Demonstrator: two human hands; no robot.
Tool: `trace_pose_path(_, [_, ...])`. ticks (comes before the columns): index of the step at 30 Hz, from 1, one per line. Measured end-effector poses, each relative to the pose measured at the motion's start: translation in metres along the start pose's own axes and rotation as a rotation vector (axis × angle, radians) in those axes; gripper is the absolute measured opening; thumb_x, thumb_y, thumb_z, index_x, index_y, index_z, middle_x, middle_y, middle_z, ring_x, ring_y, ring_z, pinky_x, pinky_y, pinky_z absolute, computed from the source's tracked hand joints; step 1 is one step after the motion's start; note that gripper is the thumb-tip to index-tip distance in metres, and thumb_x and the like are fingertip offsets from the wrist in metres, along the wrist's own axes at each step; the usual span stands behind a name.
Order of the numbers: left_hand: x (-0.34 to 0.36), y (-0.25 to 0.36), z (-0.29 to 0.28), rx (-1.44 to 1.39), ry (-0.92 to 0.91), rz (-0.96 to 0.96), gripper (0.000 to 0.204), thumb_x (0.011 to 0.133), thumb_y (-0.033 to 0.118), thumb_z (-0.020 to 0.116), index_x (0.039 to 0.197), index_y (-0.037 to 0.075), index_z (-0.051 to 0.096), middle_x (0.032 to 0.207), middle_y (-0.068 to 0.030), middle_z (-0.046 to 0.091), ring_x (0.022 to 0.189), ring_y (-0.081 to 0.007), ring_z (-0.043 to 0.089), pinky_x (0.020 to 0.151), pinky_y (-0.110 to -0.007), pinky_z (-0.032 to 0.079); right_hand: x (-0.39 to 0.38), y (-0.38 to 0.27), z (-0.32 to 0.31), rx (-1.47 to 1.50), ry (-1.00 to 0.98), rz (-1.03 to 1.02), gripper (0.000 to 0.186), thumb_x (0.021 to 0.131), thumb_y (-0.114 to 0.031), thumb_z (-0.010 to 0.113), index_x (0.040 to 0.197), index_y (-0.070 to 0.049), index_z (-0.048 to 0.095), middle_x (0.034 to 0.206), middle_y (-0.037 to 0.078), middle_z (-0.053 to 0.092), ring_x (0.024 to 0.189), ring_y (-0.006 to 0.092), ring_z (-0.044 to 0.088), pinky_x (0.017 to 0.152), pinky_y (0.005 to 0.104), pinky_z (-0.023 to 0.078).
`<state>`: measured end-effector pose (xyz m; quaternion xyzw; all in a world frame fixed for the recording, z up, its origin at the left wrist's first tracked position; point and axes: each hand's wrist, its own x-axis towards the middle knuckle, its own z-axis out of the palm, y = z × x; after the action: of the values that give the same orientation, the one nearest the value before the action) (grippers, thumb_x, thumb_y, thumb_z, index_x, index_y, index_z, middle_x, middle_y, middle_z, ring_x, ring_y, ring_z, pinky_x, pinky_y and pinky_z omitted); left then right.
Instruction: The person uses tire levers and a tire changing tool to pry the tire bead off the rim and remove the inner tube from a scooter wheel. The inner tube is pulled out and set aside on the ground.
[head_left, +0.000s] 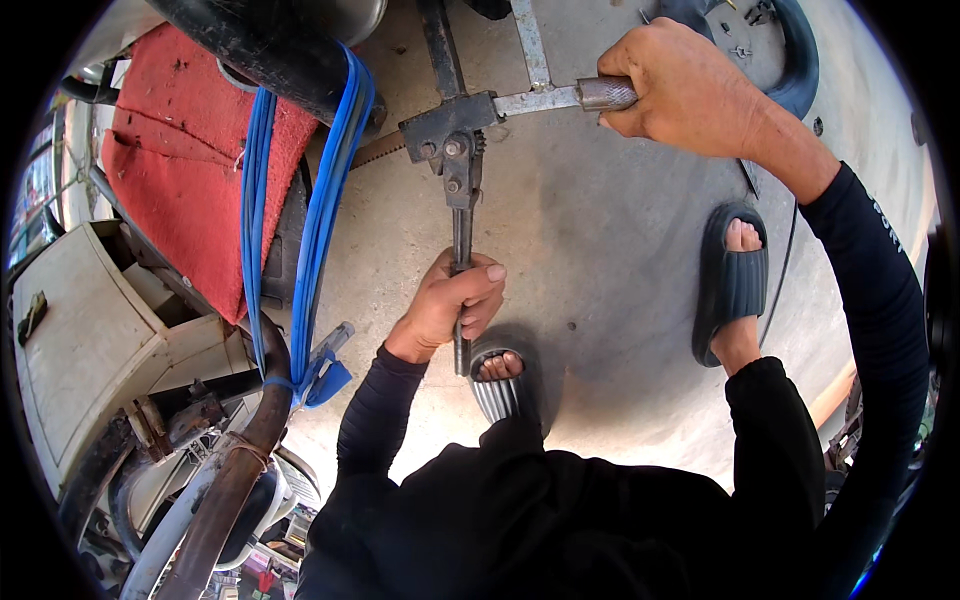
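A dark steel lever tool with a bolted head (450, 125) stands over the floor in front of me. My left hand (455, 300) is closed round its straight metal rod (462, 235), which sticks out below my fist. Off to the right, my right hand (685, 90) grips the knurled metal handle (605, 94) at the end of a flat, worn bar (535, 103). This bar reaches the bolted head. A toothed bar (378, 150) runs out to the head's left. Its far end is hidden behind the blue straps.
Blue rubber straps (325, 200) hang from a thick black tube (265, 50) at the left. Beside them lie red cloth (195, 130) and a whitish panel (85, 330). A rusty curved pipe (225, 510) rises at lower left. A black curved tube (797, 60) lies at far right.
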<state>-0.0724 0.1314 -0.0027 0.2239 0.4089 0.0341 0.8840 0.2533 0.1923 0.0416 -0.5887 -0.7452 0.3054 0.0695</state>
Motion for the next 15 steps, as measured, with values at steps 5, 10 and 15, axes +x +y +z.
trace_pose_path(5, [0.017,-0.013,0.057,-0.175,-0.028,0.020,0.047,0.097,0.027,0.055,0.057,0.014,0.034,0.045,-0.0020,0.037,0.035,-0.0134,0.037,0.038,-0.030,0.032,0.000,-0.001,-0.047,-0.131,-0.221,0.146,0.019,0.076,-0.023,0.071,0.077,-0.004,0.070,0.070,0.021,0.064,0.073,0.0415,0.065,0.067,0.0451,0.053])
trace_pose_path(10, [0.034,-0.012,0.110,-0.381,0.094,0.065,0.047,0.098,0.030,0.050,0.057,0.017,0.031,0.045,-0.0007,0.032,0.037,-0.0148,0.036,0.039,-0.031,0.033,0.002,0.005,-0.025,-0.108,-0.088,0.080,0.017,0.069,-0.021,0.073,0.073,-0.005,0.070,0.066,0.020,0.063,0.069,0.0405,0.065,0.065,0.0465,0.053])
trace_pose_path(15, [0.061,-0.016,0.158,-0.517,0.175,0.146,0.046,0.098,0.030,0.049,0.058,0.016,0.031,0.047,-0.0015,0.033,0.040,-0.0162,0.037,0.043,-0.033,0.035,0.006,0.004,-0.043,-0.126,-0.169,0.084,0.016,0.070,-0.022,0.072,0.075,-0.007,0.070,0.069,0.020,0.064,0.071,0.0407,0.066,0.066,0.0464,0.054])
